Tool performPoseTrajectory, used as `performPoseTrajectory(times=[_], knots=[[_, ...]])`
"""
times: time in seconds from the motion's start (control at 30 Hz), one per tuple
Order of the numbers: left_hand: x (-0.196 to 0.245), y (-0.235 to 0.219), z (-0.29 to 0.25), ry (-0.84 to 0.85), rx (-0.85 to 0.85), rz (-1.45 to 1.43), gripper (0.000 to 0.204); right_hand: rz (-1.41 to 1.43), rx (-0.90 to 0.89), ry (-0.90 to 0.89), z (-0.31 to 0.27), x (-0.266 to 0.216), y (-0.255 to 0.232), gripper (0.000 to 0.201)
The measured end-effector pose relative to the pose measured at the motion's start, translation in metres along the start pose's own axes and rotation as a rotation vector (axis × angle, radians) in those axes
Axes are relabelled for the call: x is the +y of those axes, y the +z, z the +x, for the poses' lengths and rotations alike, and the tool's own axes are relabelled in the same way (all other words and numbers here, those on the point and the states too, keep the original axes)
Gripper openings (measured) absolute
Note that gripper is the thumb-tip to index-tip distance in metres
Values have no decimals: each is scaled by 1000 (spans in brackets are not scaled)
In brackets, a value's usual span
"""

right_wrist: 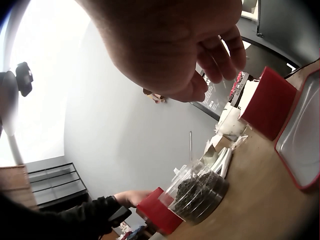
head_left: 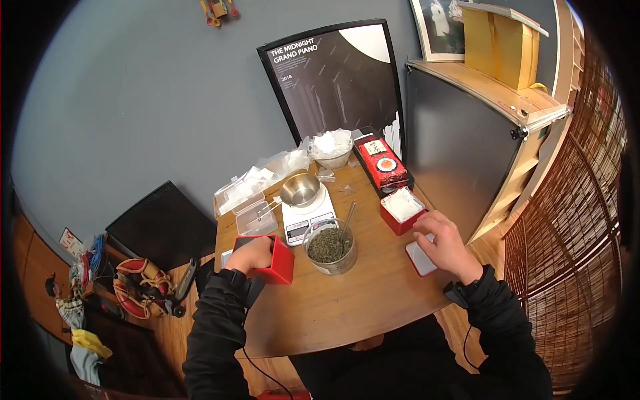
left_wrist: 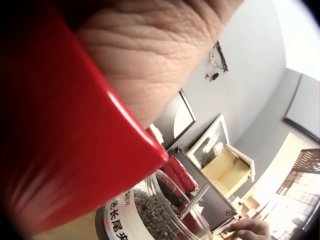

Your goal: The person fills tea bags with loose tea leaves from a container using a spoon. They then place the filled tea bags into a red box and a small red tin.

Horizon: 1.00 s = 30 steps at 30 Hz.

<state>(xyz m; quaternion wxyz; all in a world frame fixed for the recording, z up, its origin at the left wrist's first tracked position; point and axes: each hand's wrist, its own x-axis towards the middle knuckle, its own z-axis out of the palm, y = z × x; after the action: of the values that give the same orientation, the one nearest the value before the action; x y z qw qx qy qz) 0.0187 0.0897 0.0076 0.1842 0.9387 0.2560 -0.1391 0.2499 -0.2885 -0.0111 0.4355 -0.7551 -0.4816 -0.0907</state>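
The left hand [head_left: 252, 255] reaches down into an open red box [head_left: 283, 265] at the table's left; its fingers are hidden inside. In the left wrist view the palm [left_wrist: 150, 55] lies over the rim of the red box [left_wrist: 85, 145]. The right hand [head_left: 445, 245], fingers loosely bent and holding nothing, hovers above a red-edged lid [head_left: 420, 259]. Just beyond it stands a red box [head_left: 402, 211] filled with white packets. In the right wrist view the hand [right_wrist: 185, 50] hangs clear of the red box [right_wrist: 270, 102] and the lid [right_wrist: 302, 135].
Between the hands stands a jar of dried leaves [head_left: 331, 251] with a spoon upright in it. Behind are a white scale [head_left: 308, 217] bearing a metal bowl [head_left: 301, 191], clear plastic boxes [head_left: 256, 218], a bowl of white bags [head_left: 331, 148] and a red package [head_left: 381, 162].
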Motion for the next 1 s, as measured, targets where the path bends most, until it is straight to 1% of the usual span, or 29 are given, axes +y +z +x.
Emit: performPoseTrajectory(times=[0.07, 0.1, 0.17, 0.2, 0.27, 0.3, 0.37, 0.4, 0.43, 0.5, 0.63, 0.7, 0.83, 0.9, 0.93, 1.0], knots=[[4, -5, -7, -66, -1, -76, 28, -3, 4, -5, -2, 1, -1, 14], [2, -6, -8, -69, -4, -76, 28, -1, 18, -19, -4, 1, -1, 14], [-5, -12, -13, 2, 74, -5, 21, 5, 30, -33, -5, 1, -1, 14], [-6, -16, -17, -3, 72, -5, 21, 10, 35, -27, -5, 0, -2, 14], [-6, -25, -31, 45, 182, -120, 13, 20, 34, -20, -5, -1, -2, 14], [-8, -27, -36, 40, 179, -120, 13, 28, 42, -20, -5, -1, -1, 14], [-12, -29, -43, -7, 221, -415, 11, 40, 48, -20, -5, -2, 0, 14], [-12, -28, -46, 13, 276, -506, 11, 52, 57, -19, -5, -2, 0, 14], [-13, -28, -49, 7, 274, -505, 11, 65, 65, -16, -5, -2, 1, 14], [-15, -29, -53, -8, 359, -690, 12, 76, 71, -16, -6, -3, 2, 14], [-32, -18, -54, 23, 408, -704, 12, 96, 88, -12, -8, -6, 7, 13], [-38, -12, -53, 61, 452, -653, 14, 97, 85, -19, -8, -6, 11, 13], [-32, -6, -56, 66, 485, -736, 20, 96, 79, -45, -4, -12, 15, 12], [-30, -6, -57, 125, 553, -755, 24, 99, 73, -51, 0, -16, 17, 12], [-32, -5, -56, 124, 553, -754, 24, 100, 67, -57, 2, -17, 18, 12], [-36, -1, -57, 135, 611, -690, 27, 101, 71, -72, 6, -20, 23, 12]])
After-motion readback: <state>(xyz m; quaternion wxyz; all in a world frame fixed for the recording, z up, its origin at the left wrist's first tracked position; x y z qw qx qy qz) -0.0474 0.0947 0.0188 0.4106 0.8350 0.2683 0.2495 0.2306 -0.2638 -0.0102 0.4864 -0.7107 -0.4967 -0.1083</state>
